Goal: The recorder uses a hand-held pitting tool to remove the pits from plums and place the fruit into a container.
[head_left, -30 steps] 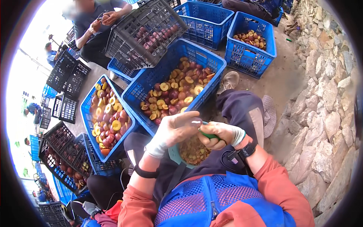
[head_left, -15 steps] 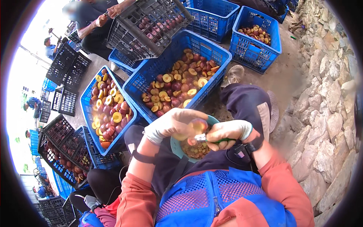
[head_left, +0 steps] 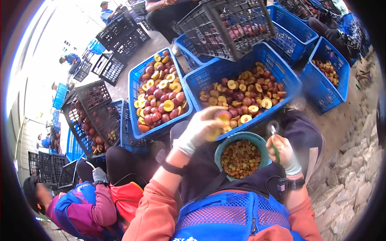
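My left hand [head_left: 201, 130], in a pale glove, is at the near edge of a blue crate [head_left: 193, 93] of halved plums. Its curled fingers hold blurred plum halves [head_left: 222, 117] with yellow flesh. To the right, my gloved right hand [head_left: 284, 152] is closed round the green handle of a small pitting tool [head_left: 274, 129], its metal tip pointing up and away. Between my knees sits a teal bowl [head_left: 263, 149] with many small brown-yellow pits, apart from both hands.
Another blue crate [head_left: 132, 102] of plum halves stands to the left. A black crate [head_left: 223, 18] of plums is tilted beyond the middle one. A smaller blue crate [head_left: 341, 90] is at right, near a rough stone wall [head_left: 341, 188]. A co-worker [head_left: 86, 201] sits at lower left.
My hands have parted from over the bowl. The left has moved with plum halves to the crate's edge; the right has gone rightward with the tool. The view has swung left.
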A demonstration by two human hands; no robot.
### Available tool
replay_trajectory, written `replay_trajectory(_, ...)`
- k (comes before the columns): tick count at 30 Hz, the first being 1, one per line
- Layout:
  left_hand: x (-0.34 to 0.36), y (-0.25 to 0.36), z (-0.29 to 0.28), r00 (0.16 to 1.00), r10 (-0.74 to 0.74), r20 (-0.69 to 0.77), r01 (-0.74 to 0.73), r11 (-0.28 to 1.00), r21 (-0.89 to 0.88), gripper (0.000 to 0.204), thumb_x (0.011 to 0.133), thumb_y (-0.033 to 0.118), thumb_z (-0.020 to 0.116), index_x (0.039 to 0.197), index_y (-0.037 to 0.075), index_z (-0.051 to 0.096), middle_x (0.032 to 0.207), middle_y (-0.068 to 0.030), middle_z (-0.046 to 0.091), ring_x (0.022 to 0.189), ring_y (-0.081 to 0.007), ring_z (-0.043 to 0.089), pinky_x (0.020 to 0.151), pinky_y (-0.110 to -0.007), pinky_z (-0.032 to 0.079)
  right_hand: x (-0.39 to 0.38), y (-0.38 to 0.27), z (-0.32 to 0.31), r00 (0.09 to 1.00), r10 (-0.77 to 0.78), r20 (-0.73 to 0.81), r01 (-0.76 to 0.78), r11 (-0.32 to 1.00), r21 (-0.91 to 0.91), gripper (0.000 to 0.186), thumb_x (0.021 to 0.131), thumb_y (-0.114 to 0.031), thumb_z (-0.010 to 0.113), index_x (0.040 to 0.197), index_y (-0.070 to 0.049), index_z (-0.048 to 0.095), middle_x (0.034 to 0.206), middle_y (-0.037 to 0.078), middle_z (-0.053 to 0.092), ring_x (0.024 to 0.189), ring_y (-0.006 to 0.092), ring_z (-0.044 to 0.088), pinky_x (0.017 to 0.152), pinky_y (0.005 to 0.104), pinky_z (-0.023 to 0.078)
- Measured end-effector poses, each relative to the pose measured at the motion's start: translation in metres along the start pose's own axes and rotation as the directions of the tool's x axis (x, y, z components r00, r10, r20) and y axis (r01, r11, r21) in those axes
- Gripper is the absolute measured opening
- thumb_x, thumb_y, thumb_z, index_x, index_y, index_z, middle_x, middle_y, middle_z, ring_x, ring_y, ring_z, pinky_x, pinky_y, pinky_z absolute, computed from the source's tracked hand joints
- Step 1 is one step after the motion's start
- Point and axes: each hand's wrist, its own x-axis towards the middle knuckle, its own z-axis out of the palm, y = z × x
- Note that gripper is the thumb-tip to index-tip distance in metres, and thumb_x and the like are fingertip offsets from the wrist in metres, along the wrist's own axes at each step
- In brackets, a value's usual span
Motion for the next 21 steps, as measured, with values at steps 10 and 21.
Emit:
replay_trajectory(10,0.052,-0.104,-0.179,0.864,0.463,-0.198,0.14,0.157,0.978,0.041,0.092,0.035,0.066,0.129,0.017,0.063,0.129,-0.0131,0.063,0.127,-0.0306,0.054,0.108,-0.057,0.036,0.022,0.005,0.0,0.984,0.144,-0.108,-0.146,0.989,-0.008,0.039,0.103,-0.044,0.056,0.088,-0.008,0.058,0.064,-0.005,0.047,0.05,0.0053,0.046,0.045,0.0209,0.035)
replay_trajectory(21,0.106,-0.052,-0.131,0.826,0.564,0.014,-0.129,0.166,0.978,0.044,0.085,0.019,0.069,0.128,0.01,0.063,0.123,-0.0137,0.064,0.115,-0.0346,0.06,0.1,-0.047,0.044,0.036,0.009,-0.01,0.972,0.22,-0.077,-0.214,0.974,0.073,0.04,0.104,-0.044,0.054,0.095,-0.006,0.058,0.067,-0.003,0.047,0.054,0.0082,0.046,0.049,0.0241,0.036)
